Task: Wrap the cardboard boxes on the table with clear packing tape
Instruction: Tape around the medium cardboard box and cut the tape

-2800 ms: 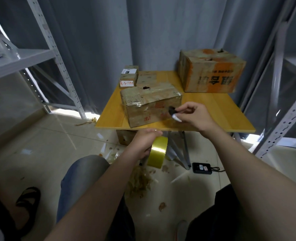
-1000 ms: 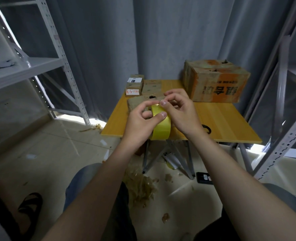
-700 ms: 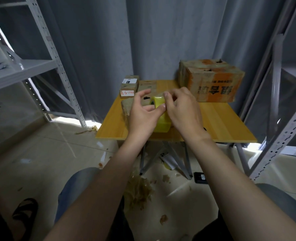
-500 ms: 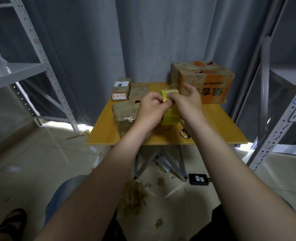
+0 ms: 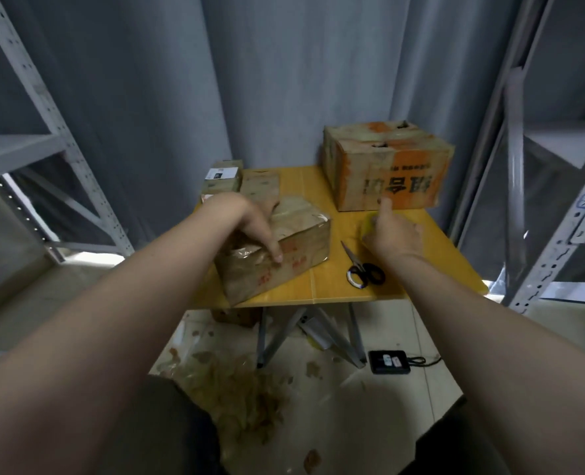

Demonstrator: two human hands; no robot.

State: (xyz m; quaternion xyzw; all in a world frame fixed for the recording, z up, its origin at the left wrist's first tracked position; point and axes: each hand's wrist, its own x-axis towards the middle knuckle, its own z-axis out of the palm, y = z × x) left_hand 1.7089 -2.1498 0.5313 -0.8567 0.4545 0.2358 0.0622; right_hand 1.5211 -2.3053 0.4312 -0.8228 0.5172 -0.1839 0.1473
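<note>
A tape-covered brown cardboard box (image 5: 305, 248) lies at the front left of the yellow table (image 5: 325, 286). My left hand (image 5: 253, 228) lies over its top near edge, thumb pressed flat on the front face. To the right of the box, my right hand (image 5: 394, 234) grips the yellowish tape roll (image 5: 366, 228), which is blurred and mostly hidden by the fingers. I cannot make out any tape between roll and box. A large orange-printed box (image 5: 387, 166) stands at the back right, and two small boxes (image 5: 224, 176) (image 5: 261, 183) sit at the back left.
Black-handled scissors (image 5: 365, 269) lie on the table between the box and my right hand. Metal shelving stands at left (image 5: 61, 142) and right (image 5: 558, 217). Tape scraps (image 5: 236, 389) and a black device with a cable (image 5: 389, 361) lie on the floor under the table.
Both hands held the roll together above the table. Now they have parted: my left hand has dropped onto the box and my right has carried the roll to the right.
</note>
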